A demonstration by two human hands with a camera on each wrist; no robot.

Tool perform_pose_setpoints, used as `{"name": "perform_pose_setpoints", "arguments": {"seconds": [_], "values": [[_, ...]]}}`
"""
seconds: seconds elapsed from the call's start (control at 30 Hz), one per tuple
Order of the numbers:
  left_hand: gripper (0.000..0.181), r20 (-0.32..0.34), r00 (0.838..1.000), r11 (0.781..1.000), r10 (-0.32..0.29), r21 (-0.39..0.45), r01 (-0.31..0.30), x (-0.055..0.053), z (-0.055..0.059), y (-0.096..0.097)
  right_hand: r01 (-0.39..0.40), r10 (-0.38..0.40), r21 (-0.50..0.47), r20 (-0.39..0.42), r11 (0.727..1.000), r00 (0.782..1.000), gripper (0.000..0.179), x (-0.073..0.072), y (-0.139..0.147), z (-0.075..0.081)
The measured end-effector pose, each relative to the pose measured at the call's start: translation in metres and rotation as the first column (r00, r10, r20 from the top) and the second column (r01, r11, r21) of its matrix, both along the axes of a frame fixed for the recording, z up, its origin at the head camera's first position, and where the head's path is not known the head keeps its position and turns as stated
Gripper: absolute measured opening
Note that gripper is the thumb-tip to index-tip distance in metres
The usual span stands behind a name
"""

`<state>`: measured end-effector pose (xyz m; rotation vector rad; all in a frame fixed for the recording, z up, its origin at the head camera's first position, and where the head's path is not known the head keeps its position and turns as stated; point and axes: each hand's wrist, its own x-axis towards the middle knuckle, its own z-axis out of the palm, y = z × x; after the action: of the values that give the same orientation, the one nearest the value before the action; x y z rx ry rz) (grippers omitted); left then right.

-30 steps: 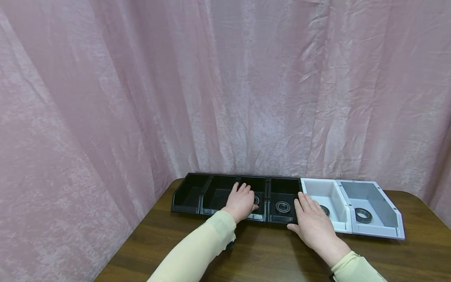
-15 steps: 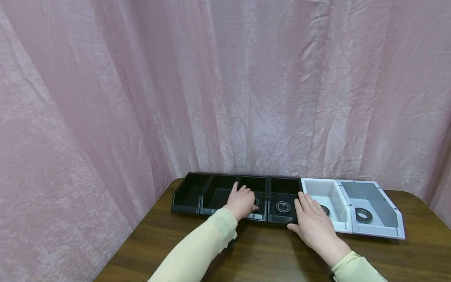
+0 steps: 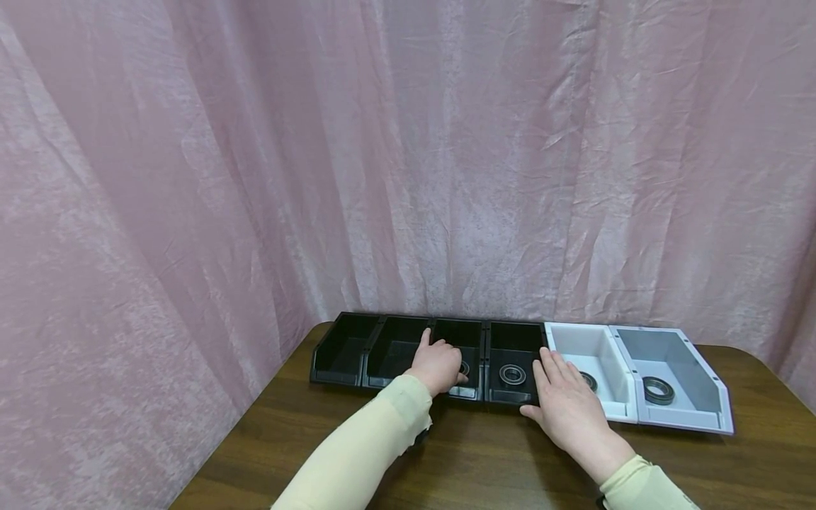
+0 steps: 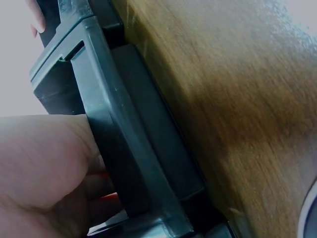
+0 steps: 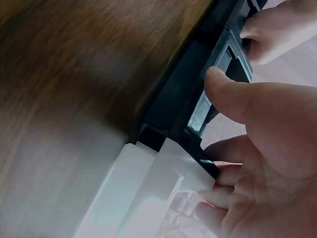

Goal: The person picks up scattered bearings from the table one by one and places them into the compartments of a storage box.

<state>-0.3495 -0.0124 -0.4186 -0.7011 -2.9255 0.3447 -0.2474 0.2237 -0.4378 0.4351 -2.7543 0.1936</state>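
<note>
My left hand [image 3: 436, 367] reaches into the third black bin [image 3: 470, 393] from the left, its index finger stretched along the divider and its other fingers curled. Its thumb and fingers are at a ball bearing [image 3: 465, 368], mostly covered by the hand. In the left wrist view those fingers go behind the bin's front lip [image 4: 114, 119], and the bearing is hidden. My right hand [image 3: 567, 400] rests with straight fingers over the wall between the fourth black bin [image 3: 513, 398] and the white bin [image 3: 621, 397]. Its thumb [image 5: 223, 91] lies at the black bin's front edge.
Another bearing [image 3: 512, 375] lies in the fourth black bin. The white bin holds a partly covered bearing [image 3: 590, 381], and the grey bin [image 3: 695, 386] holds a larger ring-shaped bearing [image 3: 658, 390]. Two more black bins [image 3: 347, 354] stand at the left. A pink curtain [image 3: 408, 177] hangs behind the wooden table [image 3: 472, 453].
My left fingers have curled more, and the bearing under them has shifted slightly toward the bin's front. The right hand has stayed in place.
</note>
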Motion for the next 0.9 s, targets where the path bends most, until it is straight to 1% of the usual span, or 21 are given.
{"name": "perform_pose_setpoints", "arguments": {"seconds": [0.23, 0.27, 0.47, 0.5, 0.53, 0.77, 0.9], "values": [[0.027, 0.017, 1.000, 1.000, 0.009, -0.010, -0.009, -0.002, -0.001, 0.001, -0.011, 0.011, -0.009, -0.028, 1.000, 1.000, 0.083, 0.001, 0.001, -0.001], [0.030, 0.008, 1.000, 1.000, 0.002, 0.002, -0.002, -0.010, -0.010, 0.000, -0.011, 0.011, -0.009, -0.025, 1.000, 1.000, 0.083, 0.001, 0.001, 0.000], [0.035, 0.068, 0.997, 1.000, 0.019, 0.019, -0.021, -0.009, -0.007, 0.001, -0.011, 0.011, -0.011, -0.015, 1.000, 1.000, 0.083, 0.001, 0.000, 0.000], [0.035, 0.092, 0.995, 0.999, 0.032, 0.009, -0.033, -0.002, 0.004, 0.003, -0.010, 0.010, -0.012, -0.015, 1.000, 1.000, 0.083, 0.001, 0.001, 0.001], [0.036, 0.100, 0.994, 0.999, 0.033, 0.013, -0.035, -0.002, 0.005, 0.004, -0.010, 0.010, -0.013, -0.015, 1.000, 1.000, 0.083, 0.001, 0.001, 0.001], [0.039, 0.104, 0.994, 0.999, 0.034, 0.015, -0.035, -0.007, -0.001, 0.004, -0.004, 0.004, -0.007, 0.003, 1.000, 1.000, 0.083, 0.000, 0.000, 0.001], [0.039, 0.114, 0.993, 0.999, 0.038, 0.019, -0.040, -0.008, -0.002, 0.004, -0.005, 0.005, -0.005, 0.002, 1.000, 1.000, 0.083, 0.001, 0.000, 0.001]]}}
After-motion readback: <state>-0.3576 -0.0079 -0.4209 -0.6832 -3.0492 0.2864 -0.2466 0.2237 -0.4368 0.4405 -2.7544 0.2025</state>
